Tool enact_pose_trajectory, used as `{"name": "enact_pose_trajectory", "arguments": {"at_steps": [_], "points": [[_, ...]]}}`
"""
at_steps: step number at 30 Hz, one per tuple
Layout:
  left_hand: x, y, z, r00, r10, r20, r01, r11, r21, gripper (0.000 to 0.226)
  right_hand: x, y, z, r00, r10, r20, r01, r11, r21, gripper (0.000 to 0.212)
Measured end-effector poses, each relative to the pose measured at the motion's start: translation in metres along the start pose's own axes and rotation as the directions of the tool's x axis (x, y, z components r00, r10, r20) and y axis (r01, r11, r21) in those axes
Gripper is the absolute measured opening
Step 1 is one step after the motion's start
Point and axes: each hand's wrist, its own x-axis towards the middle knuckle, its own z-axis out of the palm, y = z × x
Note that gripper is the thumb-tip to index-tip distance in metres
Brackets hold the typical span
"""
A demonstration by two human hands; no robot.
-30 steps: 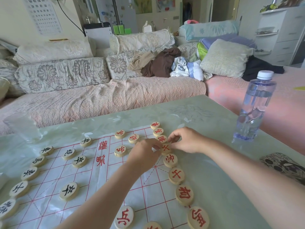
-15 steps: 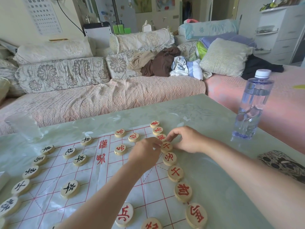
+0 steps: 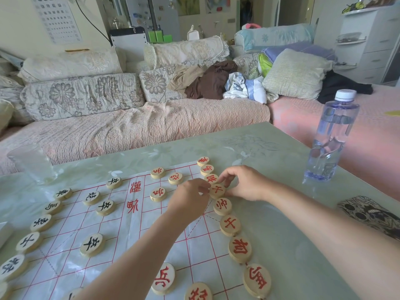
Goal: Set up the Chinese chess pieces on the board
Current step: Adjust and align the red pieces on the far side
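A thin white board (image 3: pixel 121 239) with red grid lines lies on the table. Round wooden pieces with red characters run in a line along its right edge; pieces with black characters stand on its left side. Both hands meet at one red piece (image 3: pixel 217 190) in that right line. My left hand (image 3: pixel 190 199) pinches its left rim with curled fingers. My right hand (image 3: pixel 242 182) pinches its right and far rim with thumb and forefinger. Several other red pieces sit further in on the board, among them one (image 3: pixel 158 194) just left of my left hand.
A clear plastic water bottle (image 3: pixel 331 137) stands on the pale green table (image 3: pixel 281 161) at the right. A drinking glass (image 3: pixel 32 163) stands at the far left. A dark patterned pouch (image 3: pixel 368 213) lies at the right edge. A sofa with cushions and clothes is behind the table.
Both hands stay at the same red piece in the right line. The fingers have shifted slightly around it, and the piece now shows more plainly between them.
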Motion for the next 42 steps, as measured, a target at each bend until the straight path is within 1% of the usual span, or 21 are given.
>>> {"name": "enact_pose_trajectory", "arguments": {"at_steps": [3,5,8,11,16,20,28,31,33,37,42], "points": [[0.000,0.000,-0.001,1.000,-0.005,-0.013,0.005,1.000,0.008,0.027,0.000,0.001,0.000,1.000,0.000,-0.003,0.000,1.000,-0.015,0.032],[0.000,0.001,-0.001,1.000,-0.007,-0.012,0.008,1.000,0.024,0.027,0.000,0.002,0.000,1.000,-0.010,-0.005,0.010,1.000,-0.014,0.030],[0.001,0.001,0.000,1.000,-0.013,0.010,0.013,1.000,-0.004,0.027,-0.001,0.001,0.000,0.999,-0.025,-0.022,0.025,1.000,-0.001,0.028],[0.002,0.000,-0.001,1.000,-0.010,0.020,0.010,1.000,-0.025,0.029,-0.003,-0.001,0.000,1.000,-0.016,-0.012,0.016,1.000,0.007,0.030],[0.002,-0.001,0.000,1.000,0.002,0.017,-0.003,1.000,0.026,0.029,-0.003,0.000,0.001,0.999,-0.031,-0.015,0.031,0.999,0.012,0.029],[0.004,0.000,0.000,1.000,0.005,0.021,-0.006,1.000,0.016,0.025,-0.004,-0.001,0.003,0.999,-0.033,-0.017,0.034,0.999,0.007,0.029],[0.005,0.003,0.003,1.000,0.006,-0.005,-0.006,0.999,0.034,0.026,0.001,0.002,0.005,0.999,-0.035,-0.021,0.035,0.999,-0.015,0.033],[0.003,0.003,0.002,1.000,0.010,-0.009,-0.009,0.999,0.038,0.030,0.000,0.002,0.004,0.999,-0.031,-0.016,0.030,0.999,-0.020,0.034],[-0.001,0.003,0.000,1.000,0.018,-0.024,-0.017,0.999,0.045,0.032,-0.005,-0.001,-0.002,0.999,-0.019,-0.036,0.018,1.000,-0.017,0.033],[-0.016,0.004,-0.004,0.999,0.046,-0.004,-0.045,0.995,0.086,0.025,-0.023,-0.010,-0.012,0.995,-0.012,-0.097,0.010,1.000,-0.017,0.025],[-0.034,0.010,-0.007,0.998,0.040,0.045,-0.043,0.997,0.068,0.022,-0.057,-0.015,0.005,0.995,0.043,-0.091,-0.041,0.999,0.019,0.031]]}}
